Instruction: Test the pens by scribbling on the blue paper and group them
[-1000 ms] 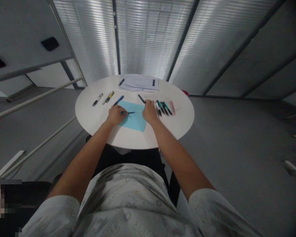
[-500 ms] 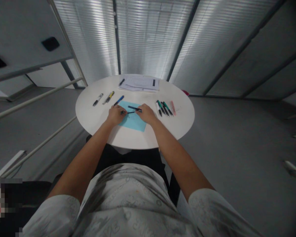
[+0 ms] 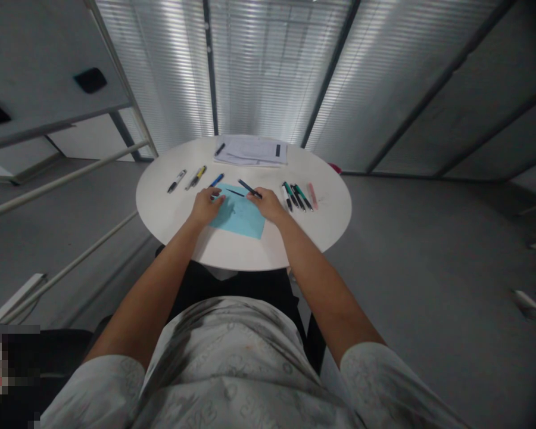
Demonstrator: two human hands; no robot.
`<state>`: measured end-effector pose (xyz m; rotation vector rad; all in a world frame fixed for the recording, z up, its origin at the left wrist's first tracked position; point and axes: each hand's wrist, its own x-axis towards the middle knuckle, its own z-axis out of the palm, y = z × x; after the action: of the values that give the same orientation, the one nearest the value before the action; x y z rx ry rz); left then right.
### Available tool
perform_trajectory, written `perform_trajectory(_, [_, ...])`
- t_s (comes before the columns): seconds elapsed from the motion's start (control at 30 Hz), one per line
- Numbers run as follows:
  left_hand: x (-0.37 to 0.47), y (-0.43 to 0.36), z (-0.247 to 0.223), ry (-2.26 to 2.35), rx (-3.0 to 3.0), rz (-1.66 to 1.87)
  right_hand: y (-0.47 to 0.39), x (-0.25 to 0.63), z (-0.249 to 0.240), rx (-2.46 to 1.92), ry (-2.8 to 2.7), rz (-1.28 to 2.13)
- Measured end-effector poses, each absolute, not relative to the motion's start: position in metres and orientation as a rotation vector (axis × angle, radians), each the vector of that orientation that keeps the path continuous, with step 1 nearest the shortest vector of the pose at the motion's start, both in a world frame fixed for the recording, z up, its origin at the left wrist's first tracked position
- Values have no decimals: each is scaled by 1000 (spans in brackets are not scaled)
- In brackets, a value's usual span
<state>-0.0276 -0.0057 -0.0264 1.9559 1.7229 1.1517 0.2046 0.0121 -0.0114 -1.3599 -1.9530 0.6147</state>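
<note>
A light blue sheet (image 3: 239, 220) lies on the round white table (image 3: 241, 256) between my hands. My right hand (image 3: 267, 204), at the sheet's right edge, is closed on a dark pen barrel (image 3: 249, 188) that points up and to the left. On the upper part of the sheet lies a thin dark piece (image 3: 235, 192), touched by neither hand. My left hand (image 3: 206, 205) rests at the sheet's left edge with its fingers apart and nothing visible in them. Just beyond its fingertips is a blue pen (image 3: 217, 179).
Several green and black pens (image 3: 298, 196) and a pink strip (image 3: 312, 195) lie at the right. White-and-black (image 3: 177, 180) and yellow (image 3: 199, 177) pens lie at the left. Papers (image 3: 250, 150) with a dark pen on top are at the back.
My left hand has let go of the thin dark piece, which now lies on the sheet, and its fingers have spread. The barrel in my right hand has tilted more steeply.
</note>
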Motion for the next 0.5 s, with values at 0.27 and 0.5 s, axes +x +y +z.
perform_trajectory(0.27, [-27, -12, -20, 1364, 1877, 1368, 12, 190, -16, -1083, -1769, 853])
perform_trajectory(0.5, [-26, -15, -18, 1275, 1734, 1435, 6, 182, -15, -996, -1874, 860])
